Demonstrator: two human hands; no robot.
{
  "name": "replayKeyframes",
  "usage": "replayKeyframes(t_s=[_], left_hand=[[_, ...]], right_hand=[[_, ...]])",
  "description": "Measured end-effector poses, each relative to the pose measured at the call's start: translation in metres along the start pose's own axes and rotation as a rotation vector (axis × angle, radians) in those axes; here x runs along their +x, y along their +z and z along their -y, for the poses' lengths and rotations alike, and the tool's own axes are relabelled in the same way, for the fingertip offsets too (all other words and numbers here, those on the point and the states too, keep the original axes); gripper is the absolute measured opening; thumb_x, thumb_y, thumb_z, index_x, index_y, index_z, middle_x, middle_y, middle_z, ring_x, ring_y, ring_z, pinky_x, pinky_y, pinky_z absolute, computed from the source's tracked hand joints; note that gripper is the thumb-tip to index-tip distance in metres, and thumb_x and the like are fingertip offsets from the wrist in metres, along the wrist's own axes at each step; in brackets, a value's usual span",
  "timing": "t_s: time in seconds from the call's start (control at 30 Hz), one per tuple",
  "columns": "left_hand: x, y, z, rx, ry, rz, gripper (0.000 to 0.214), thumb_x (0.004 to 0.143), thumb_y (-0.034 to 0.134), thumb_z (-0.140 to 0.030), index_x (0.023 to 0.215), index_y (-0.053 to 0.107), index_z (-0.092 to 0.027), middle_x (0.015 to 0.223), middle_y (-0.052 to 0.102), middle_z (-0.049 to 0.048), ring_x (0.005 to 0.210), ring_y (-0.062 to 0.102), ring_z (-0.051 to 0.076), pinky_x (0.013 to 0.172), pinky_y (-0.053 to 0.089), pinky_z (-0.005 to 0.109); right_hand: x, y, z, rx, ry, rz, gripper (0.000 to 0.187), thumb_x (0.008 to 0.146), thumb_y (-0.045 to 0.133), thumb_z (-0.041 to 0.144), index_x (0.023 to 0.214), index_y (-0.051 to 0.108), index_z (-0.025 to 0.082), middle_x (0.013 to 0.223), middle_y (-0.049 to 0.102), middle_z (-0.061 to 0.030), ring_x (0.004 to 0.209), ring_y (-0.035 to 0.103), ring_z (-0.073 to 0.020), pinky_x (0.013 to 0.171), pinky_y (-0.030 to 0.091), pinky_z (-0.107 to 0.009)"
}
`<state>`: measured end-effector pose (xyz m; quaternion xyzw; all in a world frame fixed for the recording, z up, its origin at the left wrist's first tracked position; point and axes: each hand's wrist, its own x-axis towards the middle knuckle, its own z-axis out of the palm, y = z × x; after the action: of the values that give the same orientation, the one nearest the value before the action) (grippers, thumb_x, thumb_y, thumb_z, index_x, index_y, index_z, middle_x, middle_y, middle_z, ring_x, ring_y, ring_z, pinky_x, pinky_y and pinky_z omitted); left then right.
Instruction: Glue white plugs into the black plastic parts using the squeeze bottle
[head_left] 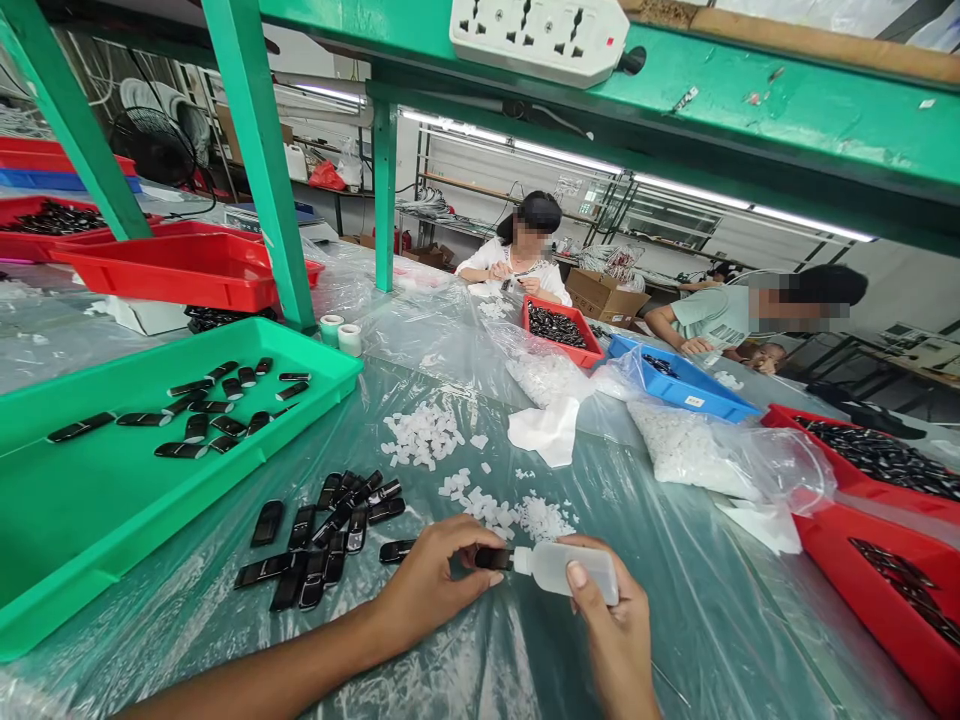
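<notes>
Between the thumb and fingers of my left hand (427, 585) is a small black plastic casing (491, 560). My right hand (615, 625) grips a translucent white squeeze bottle (574, 570), lying nearly level, with its nozzle pointing left at the end of the casing. Whether the tip touches the casing cannot be made out. Left of my left hand lies a heap of black casings (330, 530) on the plastic-covered table (450, 680). Just beyond my hands are small white pieces (544, 515), and a further pile of white pieces (424, 435) lies behind them.
A green tray (315, 365) with several black casings stands at left. Red trays (847, 580) line the right side, near a bag of white pieces (690, 450). A green shelf frame (259, 160) rises ahead. Two people (525, 250) sit across the table.
</notes>
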<state>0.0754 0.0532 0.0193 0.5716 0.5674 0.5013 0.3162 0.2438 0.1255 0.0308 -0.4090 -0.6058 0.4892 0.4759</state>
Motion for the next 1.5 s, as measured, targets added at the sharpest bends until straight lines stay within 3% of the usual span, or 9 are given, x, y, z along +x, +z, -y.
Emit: replayKeyframes(t_s=[0.33, 0.53, 0.8, 0.93, 1.03, 1.13, 1.27, 1.5], left_hand=[[0.0, -0.001, -0.002, 0.002, -0.016, 0.003, 0.017, 0.079, 0.061, -0.014, 0.094, 0.066, -0.02, 0.087, 0.062, 0.0033, 0.079, 0.056, 0.016, 0.068, 0.043, 0.022], [0.0, -0.001, -0.004, 0.013, -0.026, 0.006, 0.015, 0.078, 0.062, -0.015, 0.092, 0.064, -0.02, 0.087, 0.06, 0.0031, 0.078, 0.055, 0.016, 0.067, 0.042, 0.022], [-0.003, 0.003, 0.002, 0.095, -0.111, 0.031, 0.017, 0.076, 0.061, -0.016, 0.092, 0.063, -0.019, 0.08, 0.063, 0.0004, 0.064, 0.052, 0.013, 0.055, 0.037, 0.019], [-0.003, 0.003, 0.002, 0.104, -0.101, 0.075, 0.017, 0.077, 0.061, -0.018, 0.093, 0.067, -0.018, 0.08, 0.065, 0.0004, 0.061, 0.052, 0.012, 0.053, 0.036, 0.018], [-0.003, 0.002, -0.002, 0.074, -0.096, 0.099, 0.023, 0.078, 0.061, -0.022, 0.1, 0.066, -0.019, 0.083, 0.067, 0.0014, 0.066, 0.056, 0.014, 0.055, 0.039, 0.019], [-0.004, 0.0, -0.005, 0.044, -0.091, 0.106, 0.03, 0.084, 0.055, -0.025, 0.113, 0.062, -0.023, 0.098, 0.068, 0.0028, 0.076, 0.06, 0.017, 0.061, 0.044, 0.02], [-0.003, -0.002, -0.003, 0.048, -0.076, 0.094, 0.029, 0.088, 0.05, -0.025, 0.115, 0.062, -0.027, 0.107, 0.067, 0.0016, 0.084, 0.062, 0.018, 0.07, 0.046, 0.022], [-0.002, -0.004, -0.004, 0.057, -0.116, 0.053, 0.029, 0.082, 0.06, -0.023, 0.11, 0.064, -0.028, 0.103, 0.068, 0.0008, 0.084, 0.061, 0.018, 0.061, 0.045, 0.019]], right_hand=[[-0.001, -0.003, -0.003, -0.03, -0.003, 0.012, 0.031, 0.067, 0.066, 0.046, 0.078, 0.064, 0.017, 0.062, 0.059, -0.0007, 0.051, 0.047, -0.0122, 0.047, 0.038, -0.021], [-0.002, -0.003, -0.005, -0.047, -0.005, -0.011, 0.031, 0.067, 0.066, 0.045, 0.08, 0.065, 0.018, 0.073, 0.063, -0.0042, 0.059, 0.055, -0.0157, 0.049, 0.042, -0.022], [-0.004, -0.004, -0.009, -0.021, -0.044, 0.083, 0.028, 0.065, 0.068, 0.042, 0.077, 0.066, 0.017, 0.066, 0.062, -0.0028, 0.051, 0.052, -0.0135, 0.044, 0.041, -0.021], [-0.005, -0.002, -0.009, -0.029, -0.074, 0.05, 0.027, 0.064, 0.069, 0.041, 0.078, 0.066, 0.017, 0.067, 0.062, -0.0026, 0.051, 0.052, -0.0131, 0.045, 0.042, -0.021], [-0.003, -0.003, -0.009, -0.049, -0.073, 0.025, 0.027, 0.065, 0.069, 0.04, 0.079, 0.066, 0.017, 0.068, 0.063, -0.003, 0.052, 0.053, -0.0137, 0.045, 0.042, -0.021], [0.001, -0.007, -0.011, -0.09, -0.083, 0.062, 0.027, 0.065, 0.069, 0.038, 0.08, 0.065, 0.016, 0.069, 0.064, -0.0043, 0.055, 0.056, -0.0161, 0.047, 0.045, -0.023], [0.003, -0.01, -0.012, -0.1, -0.071, 0.078, 0.027, 0.066, 0.069, 0.039, 0.081, 0.065, 0.016, 0.07, 0.065, -0.0045, 0.057, 0.057, -0.0166, 0.05, 0.046, -0.024], [-0.002, -0.001, -0.002, -0.041, 0.009, 0.055, 0.032, 0.067, 0.066, 0.047, 0.079, 0.065, 0.017, 0.067, 0.062, -0.0026, 0.055, 0.053, -0.0148, 0.049, 0.042, -0.022]])
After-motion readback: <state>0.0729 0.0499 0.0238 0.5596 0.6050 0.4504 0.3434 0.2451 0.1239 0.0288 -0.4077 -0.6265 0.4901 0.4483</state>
